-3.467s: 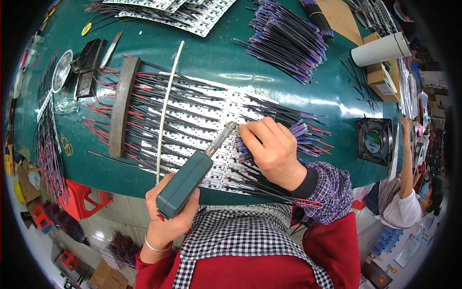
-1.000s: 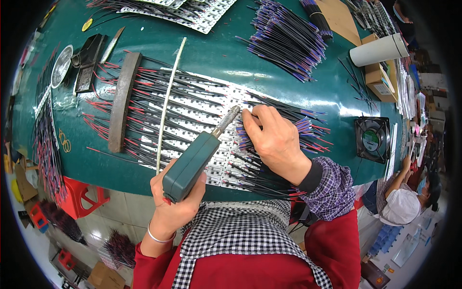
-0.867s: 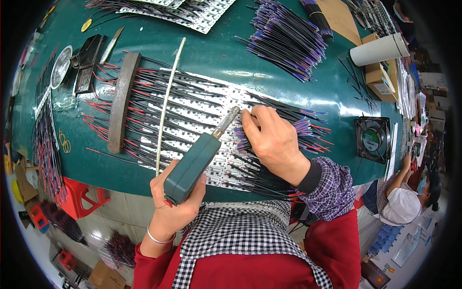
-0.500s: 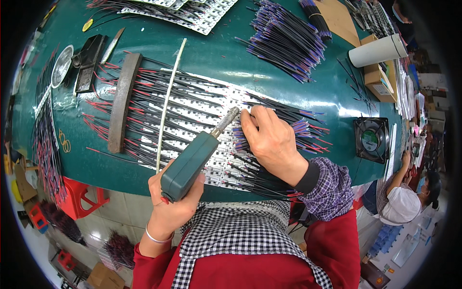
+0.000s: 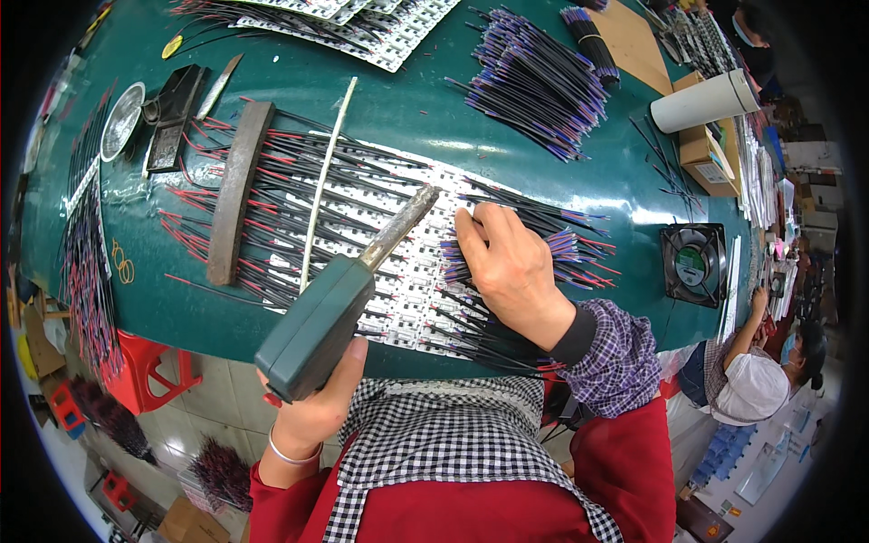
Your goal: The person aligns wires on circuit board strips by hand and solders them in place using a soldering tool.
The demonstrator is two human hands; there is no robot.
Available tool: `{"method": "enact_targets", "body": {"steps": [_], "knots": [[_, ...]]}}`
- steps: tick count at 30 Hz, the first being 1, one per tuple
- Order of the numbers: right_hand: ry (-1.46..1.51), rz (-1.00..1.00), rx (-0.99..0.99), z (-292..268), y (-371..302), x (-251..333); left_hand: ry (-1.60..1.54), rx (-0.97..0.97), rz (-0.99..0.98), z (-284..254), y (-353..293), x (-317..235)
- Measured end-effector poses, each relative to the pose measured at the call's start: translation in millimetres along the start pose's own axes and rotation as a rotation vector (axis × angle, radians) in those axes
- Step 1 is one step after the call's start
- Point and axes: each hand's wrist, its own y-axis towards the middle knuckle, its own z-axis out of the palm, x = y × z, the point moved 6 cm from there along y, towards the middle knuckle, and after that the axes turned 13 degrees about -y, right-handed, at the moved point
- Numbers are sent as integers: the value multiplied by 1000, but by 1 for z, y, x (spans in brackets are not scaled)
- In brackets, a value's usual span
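My left hand [image 5: 312, 412] is wrapped round the handle of a dark green soldering gun [image 5: 317, 321]. Its long metal tip points up and away to the right, over a white circuit board panel [image 5: 412, 312], just left of my right fingers. My right hand [image 5: 511, 271] is closed in a pinch at the panel's right part. Under and beside it lies a bundle of short black wires with purple and red ends [image 5: 570, 258]; the curled fingers hide whether a wire is between them. Black wires with red ends [image 5: 290, 163] fan leftward off the panel.
A metal bar [image 5: 237, 195] and a pale strip [image 5: 329, 172] lie across the left wires. Further off are a heap of purple-tipped wires [image 5: 539, 81] and stacked panels [image 5: 398, 41]. A fan [image 5: 693, 262] and white cylinder [image 5: 701, 103] stand right. A co-worker [image 5: 756, 380] sits beyond.
The soldering gun and my left hand have drawn back toward the left and nearer to me. Its tip has left the spot beside my right fingertips. My right hand has barely moved.
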Motion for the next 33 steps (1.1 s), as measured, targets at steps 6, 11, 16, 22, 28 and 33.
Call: {"method": "enact_targets", "body": {"steps": [6, 11, 16, 22, 28, 33], "knots": [[63, 26, -72, 0, -7, -1, 165, 12, -22, 15, 6, -1], [55, -1, -49, -1, -4, 1, -61, -60, -126, 18, 18, 5], [32, 5, -16, 0, -2, 3, -11, 14, 3, 22, 25, 1], [26, 19, 15, 3, -3, 5, 62, 59, 42, 23, 29, -6], [27, 22, 26, 2, -3, 3, 564, 262, 372, 28, 24, -22], [10, 14, 26, 2, -1, 5, 21, -82, -49, -6, 2, 5]]}}
